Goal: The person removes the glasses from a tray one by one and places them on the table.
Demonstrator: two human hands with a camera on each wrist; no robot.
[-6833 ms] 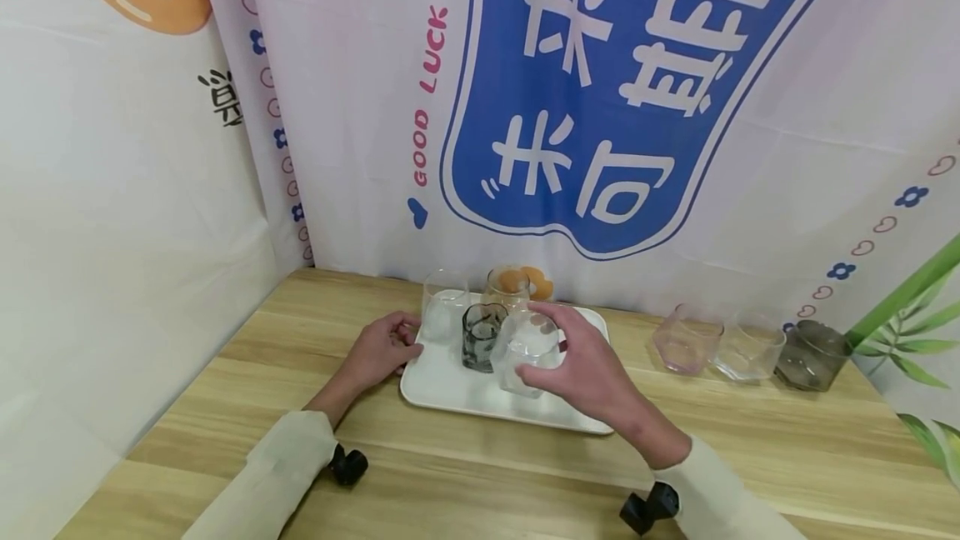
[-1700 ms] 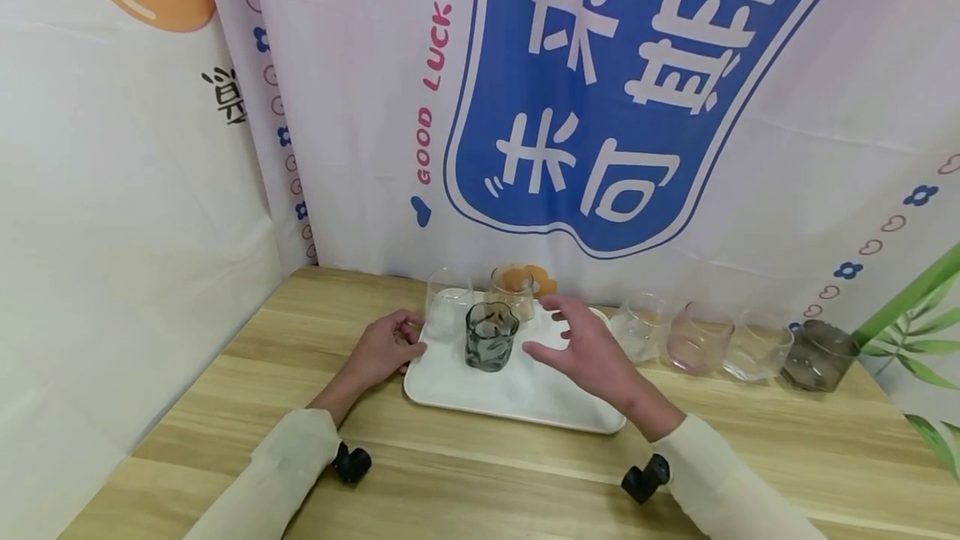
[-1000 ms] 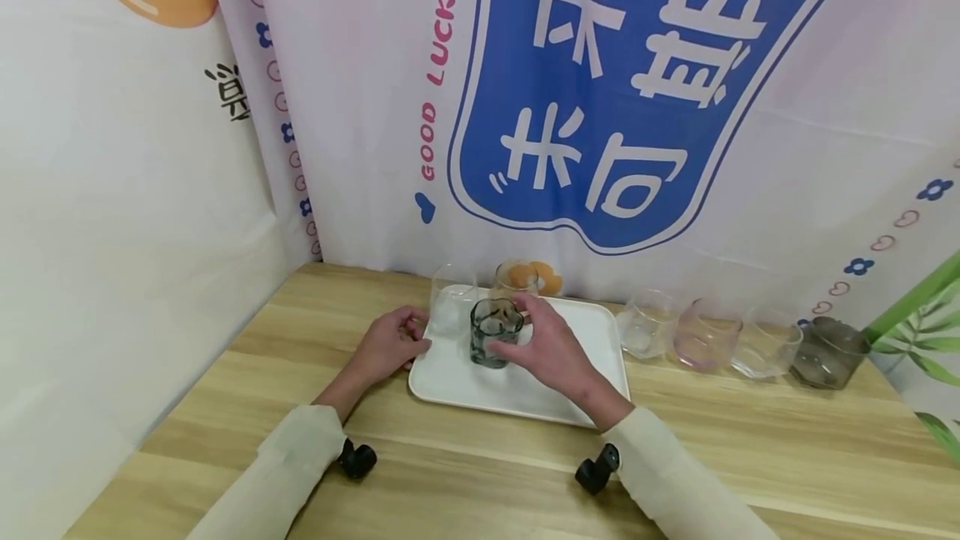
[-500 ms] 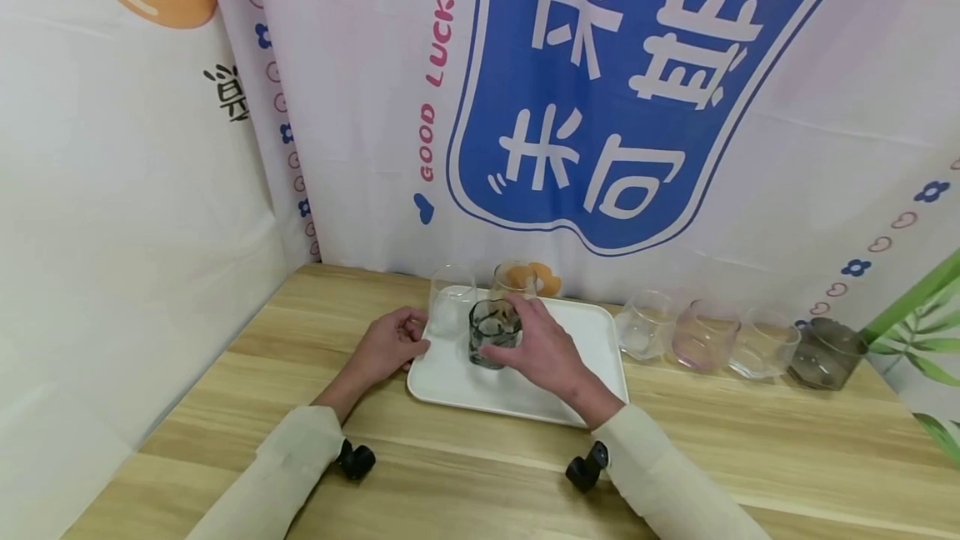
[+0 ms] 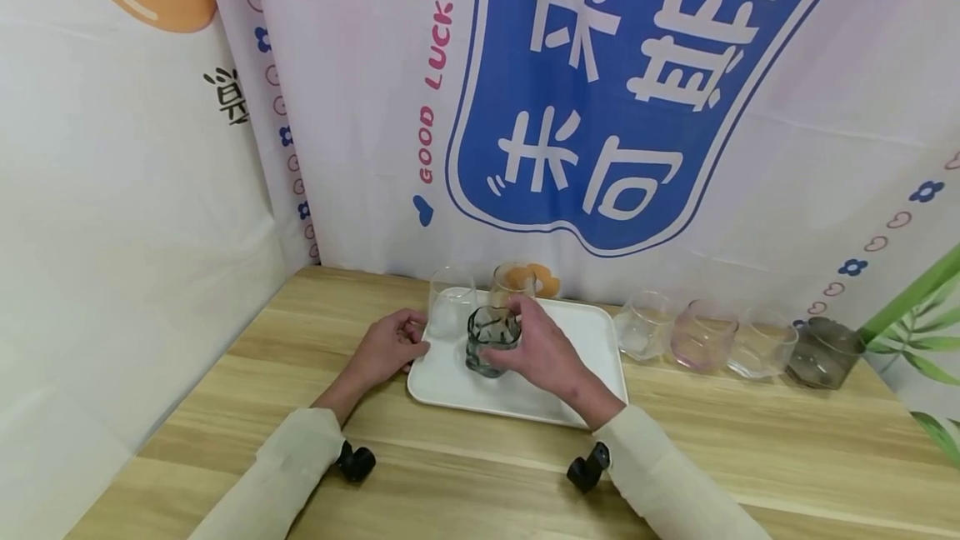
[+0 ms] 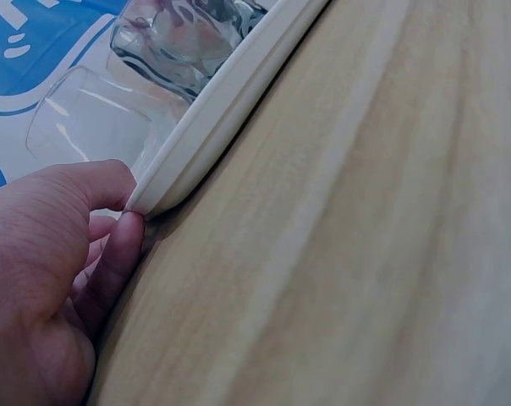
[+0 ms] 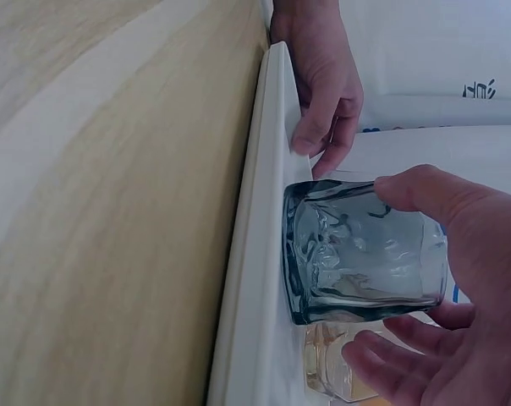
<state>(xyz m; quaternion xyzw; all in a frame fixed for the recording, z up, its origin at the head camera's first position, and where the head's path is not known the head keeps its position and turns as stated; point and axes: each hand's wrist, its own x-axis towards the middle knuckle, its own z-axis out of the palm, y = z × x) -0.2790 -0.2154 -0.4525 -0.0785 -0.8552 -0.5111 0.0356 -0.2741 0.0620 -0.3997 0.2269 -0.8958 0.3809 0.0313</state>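
Observation:
A smoky grey-green glass (image 5: 482, 348) with a wavy body stands on the white tray (image 5: 465, 394). My right hand (image 5: 545, 348) holds it, thumb on the near side and fingers on the far side; the right wrist view shows the thumb on the glass wall near the rim. At the tray's left edge, my left hand (image 5: 386, 346) pinches the rim between thumb and fingers, as the left wrist view shows. Behind the smoky glass on the tray are a clear glass (image 5: 452, 298) at the left and a faintly amber glass (image 5: 514, 280), partly hidden by the right hand.
Right of the tray, a row of glasses stands on the wooden table (image 5: 420, 473): a clear one (image 5: 643, 327), a pinkish one (image 5: 702, 336), another clear one (image 5: 762, 346) and a dark grey one (image 5: 825, 354). A printed cloth (image 5: 360, 107) hangs behind; green leaves (image 5: 918, 340) are far right.
A clear glass, earlier in my right hand over the tray, now stands in the right-hand row. The right hand has moved left onto the smoky glass, which has shifted slightly nearer me. The left hand stays put.

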